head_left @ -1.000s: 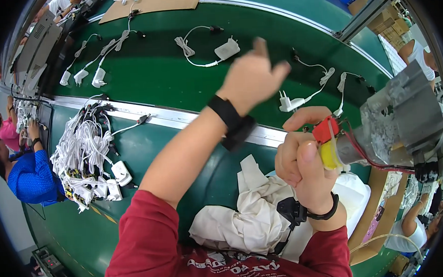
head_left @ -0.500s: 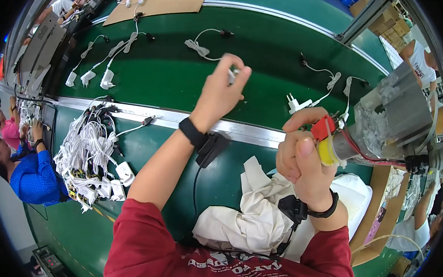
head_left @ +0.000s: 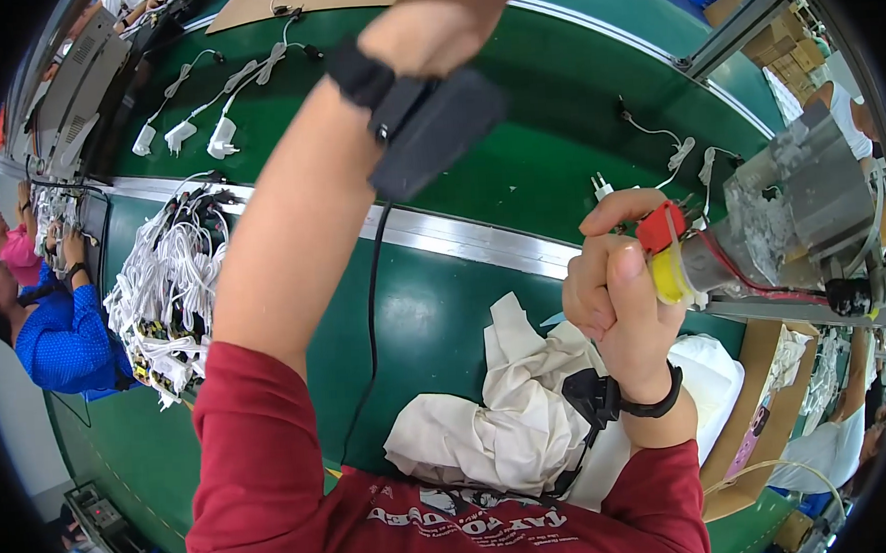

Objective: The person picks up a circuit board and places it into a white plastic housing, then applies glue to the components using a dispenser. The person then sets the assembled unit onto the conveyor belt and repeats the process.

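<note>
My left hand [head_left: 440, 26] reaches far over the green belt to the top edge of the picture. Its fingers are blurred and mostly cut off, so what they hold, if anything, cannot be told. A black device is strapped to that wrist. At the right, my right hand [head_left: 614, 283] is closed around the yellow-collared end of a grey tube [head_left: 761, 230]. A red block [head_left: 661, 227] with wires sits by its thumb and index finger. Just beyond that hand a white two-pin plug [head_left: 602, 186] shows in part.
White plug adapters with cables [head_left: 221, 138] lie on the belt at the far left. A heap of bundled white cables [head_left: 168, 291] sits on the near table. White cloth [head_left: 510, 403] and a cardboard box [head_left: 743, 451] are near me. Other people work at both sides.
My left hand has swept away from me, over the belt to the top edge. The cable lying by it earlier is out of sight. My right hand stays on the tube.
</note>
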Demonstrator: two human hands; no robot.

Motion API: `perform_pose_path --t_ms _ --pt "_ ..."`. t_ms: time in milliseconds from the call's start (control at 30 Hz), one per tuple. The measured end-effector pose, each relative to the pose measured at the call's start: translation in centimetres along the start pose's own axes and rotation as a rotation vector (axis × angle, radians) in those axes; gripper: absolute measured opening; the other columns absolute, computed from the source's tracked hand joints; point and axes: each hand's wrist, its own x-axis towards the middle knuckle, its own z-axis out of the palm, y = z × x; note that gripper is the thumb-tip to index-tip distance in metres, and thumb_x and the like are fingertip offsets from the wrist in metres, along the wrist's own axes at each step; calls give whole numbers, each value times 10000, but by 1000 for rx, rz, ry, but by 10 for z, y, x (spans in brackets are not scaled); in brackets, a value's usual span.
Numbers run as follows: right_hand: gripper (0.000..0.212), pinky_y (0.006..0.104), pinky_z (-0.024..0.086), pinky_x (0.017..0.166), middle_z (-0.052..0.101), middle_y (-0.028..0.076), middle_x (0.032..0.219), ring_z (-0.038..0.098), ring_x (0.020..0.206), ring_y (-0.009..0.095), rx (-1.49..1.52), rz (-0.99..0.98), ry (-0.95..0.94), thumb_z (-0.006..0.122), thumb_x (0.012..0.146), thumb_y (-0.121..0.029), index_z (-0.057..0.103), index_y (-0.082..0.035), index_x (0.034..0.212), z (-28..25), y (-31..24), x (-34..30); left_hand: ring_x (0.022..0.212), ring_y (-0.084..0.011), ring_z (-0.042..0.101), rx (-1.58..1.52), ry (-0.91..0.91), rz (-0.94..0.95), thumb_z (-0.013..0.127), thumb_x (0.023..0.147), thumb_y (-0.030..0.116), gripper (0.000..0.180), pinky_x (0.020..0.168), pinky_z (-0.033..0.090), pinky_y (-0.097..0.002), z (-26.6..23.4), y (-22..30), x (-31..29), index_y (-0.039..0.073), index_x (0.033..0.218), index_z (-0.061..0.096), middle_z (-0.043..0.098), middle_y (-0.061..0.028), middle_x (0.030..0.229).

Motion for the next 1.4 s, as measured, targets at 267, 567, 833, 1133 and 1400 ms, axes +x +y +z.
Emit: perform_pose_path --t_ms 267,567,833,1133,1400 --pt "354 210 212 356 319 -34 493 275 371 43 -55 -1 58 451 968 -338 388 3 1037 -8 0 4 1023 -204 590 -303 245 -757 592 887 60 439 852 540 -350 31 -55 -176 20 1241 336 524 -132 1167" --pt "354 219 201 355 295 -41 488 251 374 47 -55 4 141 374 990 -359 394 -15 1070 -21 6 21 1150 -198 528 -640 35 -1004 497 914 14 414 851 550 -360 64 -38 -246 54 1295 341 498 -119 1248" --pt "318 210 208 356 323 -34 497 254 371 48 6 2 88 373 989 -374 378 -59 1029 -18 19 17 1160 -183 518 -701 -7 -918 481 917 4 452 863 546 -361 61 -42 -254 59 1339 330 471 -118 1300" --pt "291 206 220 359 354 -21 514 269 375 46 130 1 -3 384 990 -367 358 -80 949 -23 25 17 1173 -185 509 -729 -9 -914 479 916 -6 448 870 543 -352 60 -45 -256 55 1336 335 464 -119 1306" --pt "329 215 245 373 366 -11 523 283 373 55 79 57 19 380 989 -394 360 -66 994 -16 15 14 1186 -197 501 -719 19 -911 480 926 9 427 870 547 -361 60 -49 -260 55 1328 344 478 -101 1289"
